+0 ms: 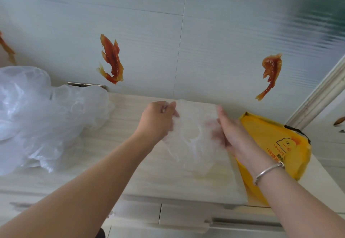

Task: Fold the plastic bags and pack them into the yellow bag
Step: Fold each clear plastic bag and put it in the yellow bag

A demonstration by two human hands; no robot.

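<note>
A thin clear plastic bag (194, 135) is held up over the pale wooden cabinet top (130, 163) between both hands. My left hand (158, 122) pinches its upper left edge with curled fingers. My right hand (229, 131) holds the bag's right side; its fingers lie partly behind the film and are blurred. The yellow bag (280, 144) with a duck print lies flat on the cabinet's right end, just beyond my right wrist, which wears a silver bangle.
A large heap of crumpled clear plastic bags (41, 118) fills the left of the cabinet top. The tiled wall (186, 41) with orange fish stickers rises directly behind. Drawer fronts with handles (242, 221) run below the front edge. A white door frame (321, 92) stands at right.
</note>
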